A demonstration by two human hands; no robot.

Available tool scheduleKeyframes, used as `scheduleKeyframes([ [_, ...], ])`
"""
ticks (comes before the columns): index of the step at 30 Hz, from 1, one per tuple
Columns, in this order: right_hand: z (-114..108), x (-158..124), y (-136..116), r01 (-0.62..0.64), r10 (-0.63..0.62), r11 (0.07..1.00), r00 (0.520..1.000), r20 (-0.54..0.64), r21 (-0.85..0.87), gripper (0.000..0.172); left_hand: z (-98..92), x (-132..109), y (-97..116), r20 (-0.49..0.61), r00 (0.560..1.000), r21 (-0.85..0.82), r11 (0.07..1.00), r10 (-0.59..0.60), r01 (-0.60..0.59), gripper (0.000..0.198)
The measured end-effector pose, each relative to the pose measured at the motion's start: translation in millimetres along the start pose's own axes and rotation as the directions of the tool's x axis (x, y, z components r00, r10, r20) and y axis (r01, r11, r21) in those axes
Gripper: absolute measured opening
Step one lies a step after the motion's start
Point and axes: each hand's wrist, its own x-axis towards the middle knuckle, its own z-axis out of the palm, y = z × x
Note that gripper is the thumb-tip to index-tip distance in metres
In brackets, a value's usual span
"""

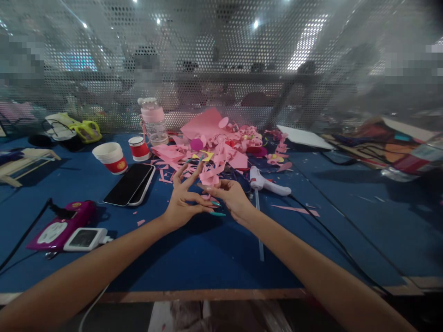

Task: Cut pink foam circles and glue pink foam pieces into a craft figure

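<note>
My right hand (232, 197) is closed, thumb and fingertips pinched on a curled pink paper strip (211, 177) above the near edge of a paper pile. Beside it on the left, my left hand (183, 203) has its fingers spread; the long teal nails of its thumb and one finger point toward my right hand. Nothing shows clearly between them, though a small pink piece lies just behind. The heap of pink paper scraps (230, 138) spreads beyond both hands, with a few yellow and magenta bits in it.
To the right lies a white glue gun (270, 183) with a glue stick and black cord. Left are a smartphone (126, 184), paper cup (111, 159), red-and-white cup (139, 148), clear bottle (154, 122) and purple device (64, 228). A perforated metal screen (221, 74) stands behind the blue table.
</note>
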Motion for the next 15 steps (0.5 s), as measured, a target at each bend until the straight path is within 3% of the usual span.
scheduleKeyframes([
  [7, -5.9, -3.6, -7.3, -0.028, 0.018, 0.999, 0.977, 0.212, 0.041, 0.026, -1.8, 1.5, -0.5, 0.013, 1.0, -0.045, 0.999, 0.004, -0.004, 0.01],
  [15, -7.7, -2.0, -4.7, 0.033, -0.042, 0.998, 0.977, 0.211, 0.048, 0.019, -2.2, 1.4, 1.8, -0.019, 0.999, 0.035, 0.998, 0.046, -0.046, 0.005],
])
